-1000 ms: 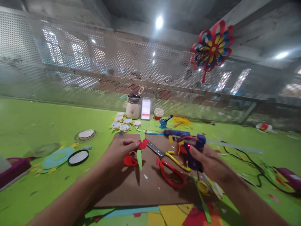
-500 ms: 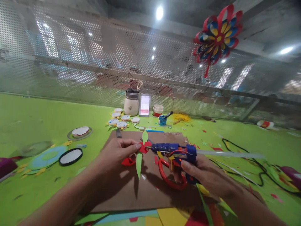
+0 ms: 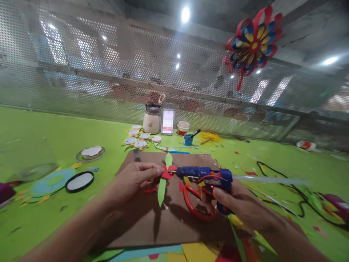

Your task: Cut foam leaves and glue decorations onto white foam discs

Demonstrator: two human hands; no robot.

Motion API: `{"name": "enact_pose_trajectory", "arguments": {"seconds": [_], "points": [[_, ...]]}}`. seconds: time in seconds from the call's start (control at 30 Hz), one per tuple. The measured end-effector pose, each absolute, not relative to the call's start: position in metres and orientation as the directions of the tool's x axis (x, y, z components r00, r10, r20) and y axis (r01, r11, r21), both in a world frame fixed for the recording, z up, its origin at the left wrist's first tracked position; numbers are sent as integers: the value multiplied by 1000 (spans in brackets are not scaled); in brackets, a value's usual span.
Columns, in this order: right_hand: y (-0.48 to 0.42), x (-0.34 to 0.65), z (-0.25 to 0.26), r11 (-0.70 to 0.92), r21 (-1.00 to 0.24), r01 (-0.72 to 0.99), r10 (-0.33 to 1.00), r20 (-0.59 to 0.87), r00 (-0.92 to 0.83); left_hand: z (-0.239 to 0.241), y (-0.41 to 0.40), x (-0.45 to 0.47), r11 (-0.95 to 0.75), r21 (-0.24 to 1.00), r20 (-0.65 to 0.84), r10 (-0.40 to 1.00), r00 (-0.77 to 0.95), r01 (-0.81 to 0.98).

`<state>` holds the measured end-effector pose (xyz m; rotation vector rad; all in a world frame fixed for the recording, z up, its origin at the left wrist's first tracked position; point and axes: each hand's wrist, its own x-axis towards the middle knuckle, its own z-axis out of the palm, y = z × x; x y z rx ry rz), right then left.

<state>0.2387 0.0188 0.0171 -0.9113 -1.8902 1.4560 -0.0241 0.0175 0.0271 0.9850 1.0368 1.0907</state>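
My left hand [image 3: 136, 180] pinches a small paper flower [image 3: 165, 174], a red blossom on a long green leaf strip, and holds it just above a brown cardboard sheet [image 3: 174, 222]. My right hand [image 3: 240, 205] grips a blue hot glue gun [image 3: 204, 175] with a clear glue stick sticking out of its back. The gun's nozzle touches the red blossom. Red-handled scissors [image 3: 197, 205] lie on the cardboard beneath the gun.
The green table [image 3: 40, 134] holds round paper discs [image 3: 80, 182] at the left, a cream jar [image 3: 152, 120], small cups and paint pots at the back, and a black cable [image 3: 286, 200] at the right. Coloured paper sheets [image 3: 196, 251] lie at the near edge. A paper pinwheel [image 3: 252, 43] hangs on the perforated wall.
The glue gun swung down and left from above the scissors until its nozzle reached the red blossom. My left hand stayed in place with the flower.
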Motion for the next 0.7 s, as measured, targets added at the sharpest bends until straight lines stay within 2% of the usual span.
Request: {"name": "enact_pose_trajectory", "arguments": {"seconds": [0.1, 0.27, 0.53, 0.7], "points": [[19, 239, 17, 192, -972, 139, 794, 70, -604, 25, 19, -24, 196, 942, -169, 978, 118, -272], [18, 240, 18, 258, -956, 141, 774, 118, -622, 27, 19, -27, 274, 921, -223, 953, 204, -276], [19, 242, 14, 265, -947, 182, 797, 109, -594, 29, 13, -21, 234, 898, -189, 970, 152, -373], [18, 253, 14, 332, -876, 350, 802, 67, -594, 30, 14, -22, 251, 896, -172, 957, 234, -367]]}}
